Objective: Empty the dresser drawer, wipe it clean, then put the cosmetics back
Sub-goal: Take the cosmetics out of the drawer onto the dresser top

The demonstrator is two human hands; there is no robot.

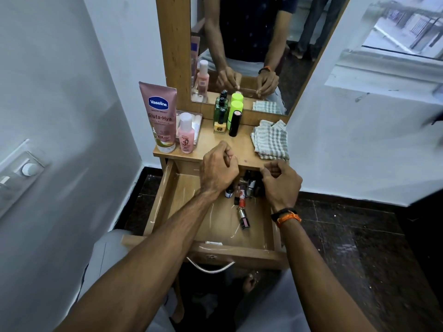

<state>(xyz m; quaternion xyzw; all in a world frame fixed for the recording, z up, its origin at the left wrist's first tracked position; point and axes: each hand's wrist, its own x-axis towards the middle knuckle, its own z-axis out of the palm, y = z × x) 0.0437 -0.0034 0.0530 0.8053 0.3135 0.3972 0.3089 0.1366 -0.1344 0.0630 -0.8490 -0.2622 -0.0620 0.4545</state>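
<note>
I am curling both fists, left hand (219,168) and right hand (281,183), grip unclear, over the scratched wooden drawer (191,212), one checked cloth (271,138) lying at two o'clock.

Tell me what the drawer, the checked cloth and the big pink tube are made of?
The drawer looks like wood or wood-look board: tan grain, smooth, with pale scratches. The checked cloth seems soft woven cotton; it lies folded and rumpled. The big pink tube is probably squeezy plastic, with a light sheen and printed label.
</note>
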